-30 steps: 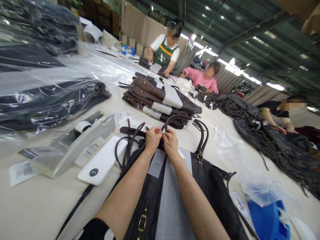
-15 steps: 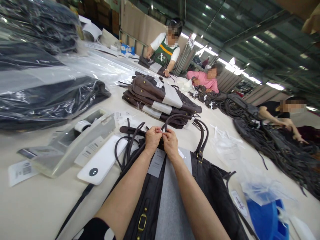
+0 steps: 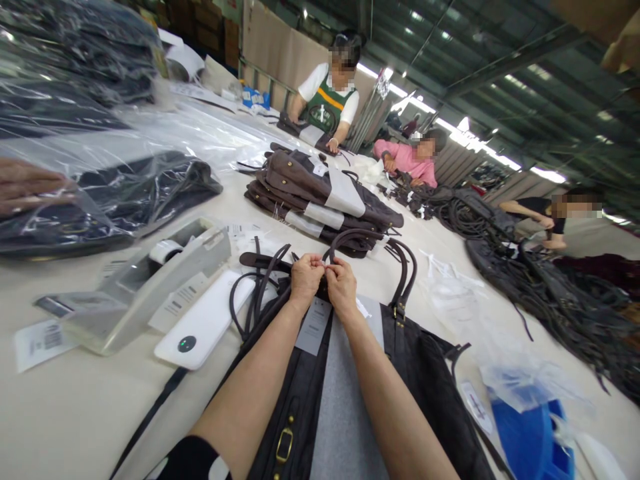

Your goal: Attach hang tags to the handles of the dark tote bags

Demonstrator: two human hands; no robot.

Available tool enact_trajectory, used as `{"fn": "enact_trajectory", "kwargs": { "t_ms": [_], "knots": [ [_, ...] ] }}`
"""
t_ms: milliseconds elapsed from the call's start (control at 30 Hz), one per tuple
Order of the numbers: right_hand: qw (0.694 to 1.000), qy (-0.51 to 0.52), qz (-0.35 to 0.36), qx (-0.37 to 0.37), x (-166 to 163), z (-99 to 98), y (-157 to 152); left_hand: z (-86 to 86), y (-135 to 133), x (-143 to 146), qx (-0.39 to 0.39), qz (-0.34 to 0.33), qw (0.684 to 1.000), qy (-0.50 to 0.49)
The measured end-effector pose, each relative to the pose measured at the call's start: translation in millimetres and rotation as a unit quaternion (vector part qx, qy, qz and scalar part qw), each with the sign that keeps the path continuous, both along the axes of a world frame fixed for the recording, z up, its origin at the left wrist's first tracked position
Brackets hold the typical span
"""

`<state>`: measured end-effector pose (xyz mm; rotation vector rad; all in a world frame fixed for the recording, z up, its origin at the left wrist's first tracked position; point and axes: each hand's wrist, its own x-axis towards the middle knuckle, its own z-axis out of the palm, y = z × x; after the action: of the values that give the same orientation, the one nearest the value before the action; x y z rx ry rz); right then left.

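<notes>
A dark handbag [image 3: 425,367] lies before me on the table, wrapped by a grey band [image 3: 345,407]. At its top edge, my left hand [image 3: 306,279] and my right hand [image 3: 341,283] meet with fingertips pinched together, beside the base of a dark handle [image 3: 350,235]. Whatever the fingertips pinch is too small to make out. Just below them a grey hang tag [image 3: 313,328] rests on the bag. The other handle [image 3: 411,273] stands up to the right, and a brass buckle [image 3: 285,445] shows between my forearms.
Stacked brown bags [image 3: 300,180] lie beyond my hands. Leftward are a white device [image 3: 205,320], a clear plastic holder [image 3: 150,287] and plastic-wrapped bags [image 3: 150,193], with another person's hand [image 3: 30,187] on them. A blue container [image 3: 530,433] sits at right; co-workers are across the table.
Another person's hand has come in at the left onto the plastic-wrapped bag. The co-worker at far right has drawn their arms back. My hands have barely moved.
</notes>
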<state>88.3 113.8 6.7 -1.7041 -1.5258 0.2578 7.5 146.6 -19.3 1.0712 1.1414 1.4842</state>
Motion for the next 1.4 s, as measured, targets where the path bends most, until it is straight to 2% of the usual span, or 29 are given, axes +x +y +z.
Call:
{"fn": "enact_trajectory", "kwargs": {
  "t_ms": [200,433,667,833,1033,1233,1400],
  "knots": [
    [1.0,0.028,0.002,-0.002,1.7,4.5,-0.9,2.5,-0.6,-3.7,-0.012,0.011,1.0,0.022],
    [0.999,-0.033,0.035,-0.011,7.1,12.1,-12.5,6.5,-4.7,-7.6,-0.042,-0.07,0.997,0.014],
    [0.975,-0.172,0.0,-0.142,27.1,22.2,-47.7,12.4,-8.1,-6.4,-0.042,-0.07,0.997,-0.005],
    [0.962,-0.213,-0.021,-0.172,30.2,28.8,-64.3,20.2,-12.4,-8.0,-0.062,-0.082,0.994,-0.045],
    [0.959,-0.215,-0.041,-0.178,30.0,35.3,-74.3,31.8,-20.6,-11.4,-0.06,-0.108,0.988,-0.092],
    [0.95,-0.212,-0.115,-0.2,23.4,40.7,-84.4,35.1,-29.2,-15.5,-0.063,-0.163,0.973,-0.151],
    [0.959,-0.133,-0.115,-0.222,23.0,45.2,-82.4,46.5,-37.2,-22.8,-0.102,-0.177,0.964,-0.169]
  ]
}}
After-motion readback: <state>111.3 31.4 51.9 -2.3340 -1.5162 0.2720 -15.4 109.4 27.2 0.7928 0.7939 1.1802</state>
